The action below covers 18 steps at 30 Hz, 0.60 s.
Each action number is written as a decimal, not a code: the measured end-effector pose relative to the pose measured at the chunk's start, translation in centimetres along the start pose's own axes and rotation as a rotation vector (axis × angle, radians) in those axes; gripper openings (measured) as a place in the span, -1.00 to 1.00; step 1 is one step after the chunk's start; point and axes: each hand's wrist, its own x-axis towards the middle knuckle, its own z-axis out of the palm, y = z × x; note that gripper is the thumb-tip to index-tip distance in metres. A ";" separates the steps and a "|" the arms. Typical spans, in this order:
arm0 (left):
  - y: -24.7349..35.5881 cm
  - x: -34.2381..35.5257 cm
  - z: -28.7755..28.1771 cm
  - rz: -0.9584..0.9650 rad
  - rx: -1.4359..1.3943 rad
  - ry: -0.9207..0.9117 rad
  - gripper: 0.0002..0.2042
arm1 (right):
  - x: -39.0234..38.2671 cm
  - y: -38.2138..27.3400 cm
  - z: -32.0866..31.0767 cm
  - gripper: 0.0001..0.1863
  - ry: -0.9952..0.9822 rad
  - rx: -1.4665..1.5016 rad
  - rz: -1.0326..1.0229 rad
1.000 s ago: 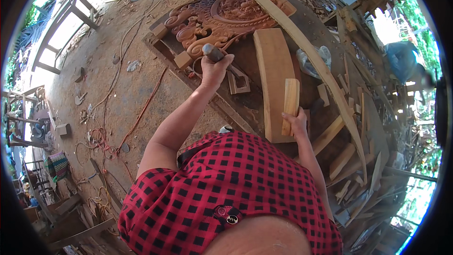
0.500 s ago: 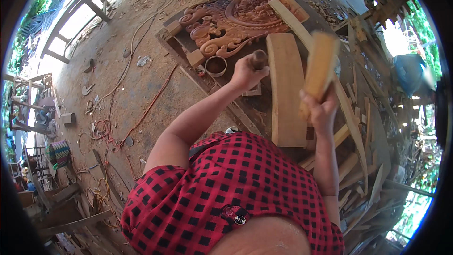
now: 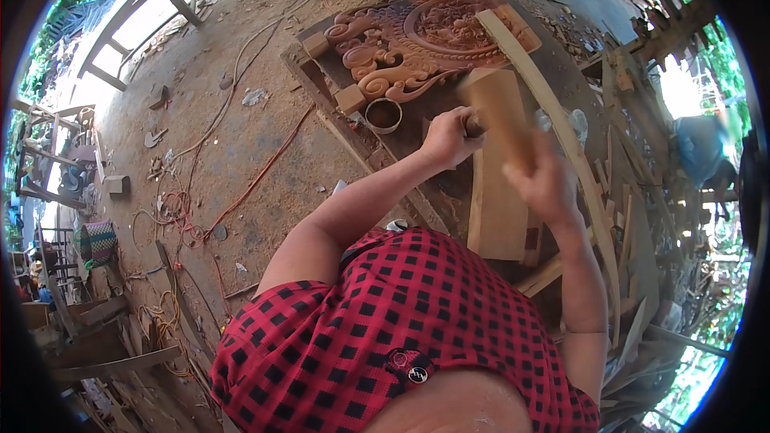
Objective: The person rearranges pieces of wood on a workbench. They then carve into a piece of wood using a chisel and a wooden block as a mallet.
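Observation:
My left hand [image 3: 447, 141] is closed round the dark, round-ended handle of a chisel [image 3: 473, 123]; the blade is hidden. In my right hand [image 3: 549, 184] is a pale, blocky wooden mallet [image 3: 500, 111], smeared by motion. The mallet's head hangs right beside the chisel handle and overlaps it in view, so contact cannot be told. Beneath both hands lies a thick, slightly curved board [image 3: 499, 223], its end pointing at my body. Past it, a reddish-brown carved panel [image 3: 383, 56] with scrolls and an oval centre rests on the bench.
A small round bowl [image 3: 384, 115] with dark contents stands left of the board. One long wooden strip [image 3: 571, 141] runs along the right. Offcuts [image 3: 634, 265] pile up at the right. Red cord [image 3: 255, 192] and cables cross the dirt floor. A wooden frame [image 3: 152, 12] stands far left.
The mallet has swung left and tilted over toward the chisel, together with my right hand. My left hand now sits over the board's left edge. The whole view has shifted slightly.

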 end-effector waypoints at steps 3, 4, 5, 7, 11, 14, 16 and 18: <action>-0.7 0.3 1.0 0.012 -0.086 0.002 -0.73 | -0.7 2.5 -0.1 -0.51 0.046 0.100 -0.074; -1.0 0.3 0.8 0.067 -0.043 0.040 -0.74 | -0.8 1.2 -0.6 -0.52 0.101 0.383 -0.028; -1.3 0.0 0.5 0.054 -0.034 0.052 -0.74 | -1.0 -0.3 -0.6 -0.52 0.086 0.394 -0.036; -0.3 0.2 0.4 0.022 -0.036 0.020 -0.72 | -1.8 -2.7 -1.0 -0.50 0.342 0.741 0.100; -0.1 0.4 1.2 0.040 0.019 -0.048 -0.70 | -2.9 3.7 2.8 -0.50 0.036 0.198 0.068; -1.9 0.7 0.3 -0.046 -0.278 -0.048 -0.84 | -4.4 4.6 3.3 -0.52 0.075 0.517 0.190; -1.7 1.5 -1.3 -0.208 -0.331 -0.019 -0.86 | -6.1 6.6 4.9 -0.52 0.092 0.682 0.321; -4.4 3.1 -2.2 -0.223 -0.266 0.102 -0.86 | -8.2 9.5 8.1 -0.55 0.137 0.742 0.501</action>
